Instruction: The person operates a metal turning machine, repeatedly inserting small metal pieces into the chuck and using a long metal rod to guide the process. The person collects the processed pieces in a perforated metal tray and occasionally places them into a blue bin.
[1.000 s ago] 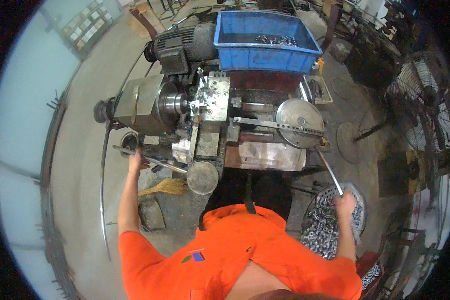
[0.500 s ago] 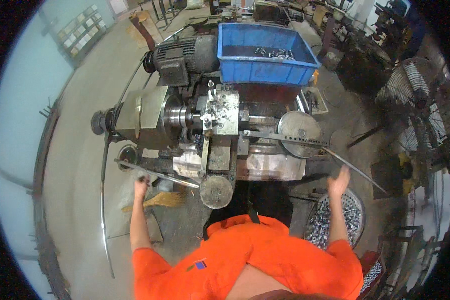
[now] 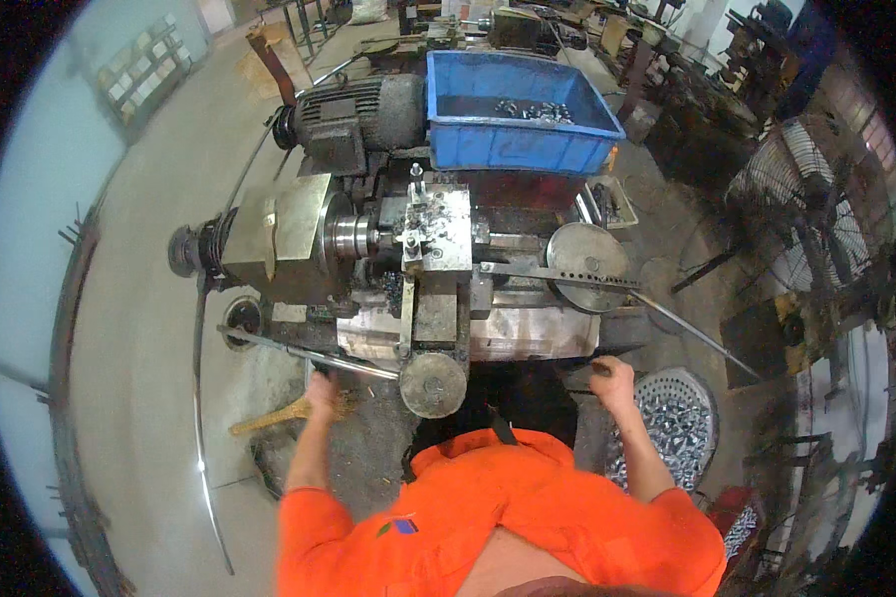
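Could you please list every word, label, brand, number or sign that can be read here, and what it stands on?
None can be read.
Orange shirt: small green and blue mark; any lettering there is too small to read.
Pale sheets in rows, upper left: too small and blurred.
Machine and blue bin: no lettering I can make out.

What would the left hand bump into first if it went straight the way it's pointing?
Probably the shiny metal lever just ahead of the left hand, but depth is unclear; the hand might pass underneath.
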Demonstrator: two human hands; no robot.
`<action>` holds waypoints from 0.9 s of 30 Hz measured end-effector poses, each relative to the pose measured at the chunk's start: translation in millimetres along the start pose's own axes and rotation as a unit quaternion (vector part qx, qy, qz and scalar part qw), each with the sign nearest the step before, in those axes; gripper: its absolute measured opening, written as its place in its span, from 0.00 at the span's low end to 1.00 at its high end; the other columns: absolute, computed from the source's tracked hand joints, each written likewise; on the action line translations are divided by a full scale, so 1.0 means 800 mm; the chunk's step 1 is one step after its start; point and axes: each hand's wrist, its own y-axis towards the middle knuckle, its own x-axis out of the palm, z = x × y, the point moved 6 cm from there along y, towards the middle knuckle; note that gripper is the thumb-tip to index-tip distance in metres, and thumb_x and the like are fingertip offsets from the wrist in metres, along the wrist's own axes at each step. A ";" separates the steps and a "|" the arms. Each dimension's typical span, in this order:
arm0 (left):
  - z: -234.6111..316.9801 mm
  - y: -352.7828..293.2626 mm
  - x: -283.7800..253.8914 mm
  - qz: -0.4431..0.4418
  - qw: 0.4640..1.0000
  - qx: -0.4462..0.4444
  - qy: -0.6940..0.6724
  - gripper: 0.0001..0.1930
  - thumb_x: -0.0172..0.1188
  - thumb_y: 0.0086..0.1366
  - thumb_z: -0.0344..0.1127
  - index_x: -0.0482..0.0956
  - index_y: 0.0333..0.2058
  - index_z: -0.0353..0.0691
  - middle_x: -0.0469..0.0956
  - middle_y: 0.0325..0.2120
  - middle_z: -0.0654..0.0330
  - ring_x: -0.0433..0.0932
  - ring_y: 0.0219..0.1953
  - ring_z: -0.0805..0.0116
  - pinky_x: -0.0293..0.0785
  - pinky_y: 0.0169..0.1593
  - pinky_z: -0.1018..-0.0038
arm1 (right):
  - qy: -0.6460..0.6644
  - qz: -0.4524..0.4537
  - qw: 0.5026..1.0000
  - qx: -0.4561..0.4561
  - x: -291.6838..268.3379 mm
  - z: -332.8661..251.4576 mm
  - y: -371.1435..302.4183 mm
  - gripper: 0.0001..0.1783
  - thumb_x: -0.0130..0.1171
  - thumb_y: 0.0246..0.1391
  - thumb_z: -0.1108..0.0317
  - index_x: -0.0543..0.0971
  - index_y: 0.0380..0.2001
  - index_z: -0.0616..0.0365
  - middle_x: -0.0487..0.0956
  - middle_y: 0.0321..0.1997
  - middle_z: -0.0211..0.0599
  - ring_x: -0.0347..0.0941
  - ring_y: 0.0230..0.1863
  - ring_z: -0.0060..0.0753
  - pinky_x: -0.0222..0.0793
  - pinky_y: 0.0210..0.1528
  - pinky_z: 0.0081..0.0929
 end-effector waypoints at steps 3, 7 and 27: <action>0.001 -0.019 -0.067 -0.053 0.987 0.085 0.123 0.25 0.48 0.56 0.58 0.72 0.38 0.40 0.77 0.33 0.48 0.76 0.37 0.48 0.72 0.39 0.56 | -0.063 -0.028 0.994 -0.085 -0.015 -0.035 0.040 0.16 0.56 0.30 0.72 0.79 0.29 0.63 0.78 0.30 0.47 0.76 0.33 0.44 0.71 0.36 0.29; -0.005 -0.016 -0.063 -0.023 0.991 0.078 0.106 0.26 0.51 0.54 0.59 0.72 0.41 0.42 0.77 0.34 0.49 0.76 0.38 0.48 0.72 0.39 0.57 | -0.002 -0.003 0.987 -0.158 -0.032 -0.098 0.101 0.17 0.57 0.29 0.70 0.79 0.31 0.60 0.77 0.29 0.47 0.75 0.32 0.47 0.70 0.36 0.33; -0.232 -0.191 -0.348 0.194 0.965 -0.169 0.046 0.22 0.61 0.50 0.48 0.75 0.39 0.37 0.76 0.31 0.49 0.75 0.36 0.49 0.71 0.38 0.59 | -0.149 -0.176 0.919 -0.319 0.217 -0.467 0.214 0.14 0.55 0.24 0.63 0.80 0.19 0.57 0.78 0.26 0.49 0.76 0.32 0.48 0.72 0.39 0.36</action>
